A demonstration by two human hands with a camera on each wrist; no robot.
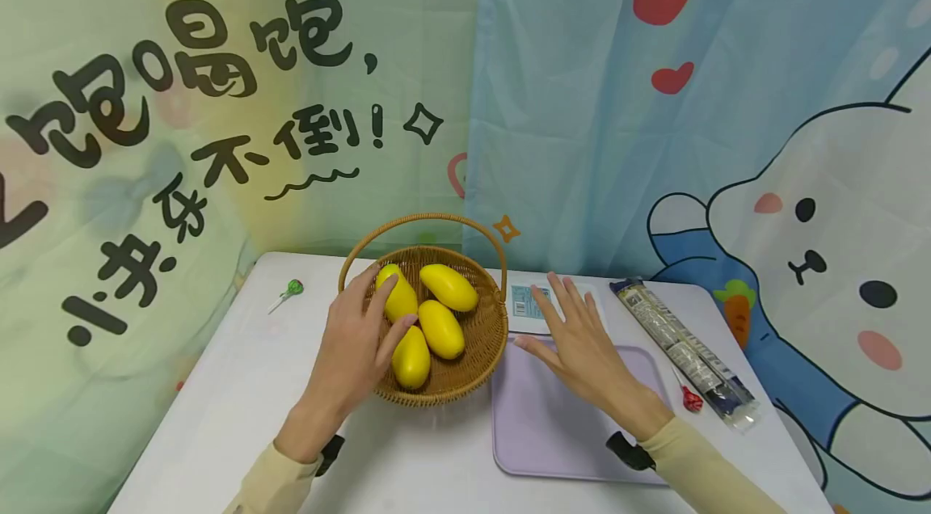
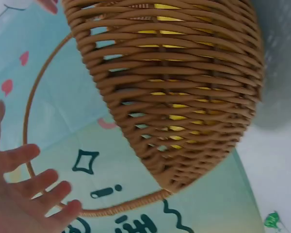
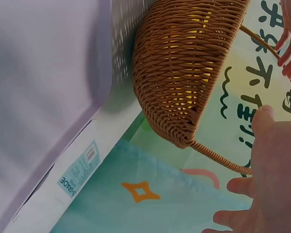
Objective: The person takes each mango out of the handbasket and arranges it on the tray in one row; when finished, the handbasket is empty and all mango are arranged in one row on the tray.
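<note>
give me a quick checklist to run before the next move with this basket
1. Basket upright: ok.
2. Four yellow fruits inside it: ok.
3. Left grip free: ok, fingers spread, holding nothing.
4. Right grip free: ok, fingers spread, holding nothing.
5. Handle held: not ok, neither grip holds it.
6. Purple tray lying flat on the table: cannot tell, its underside is hidden.
</note>
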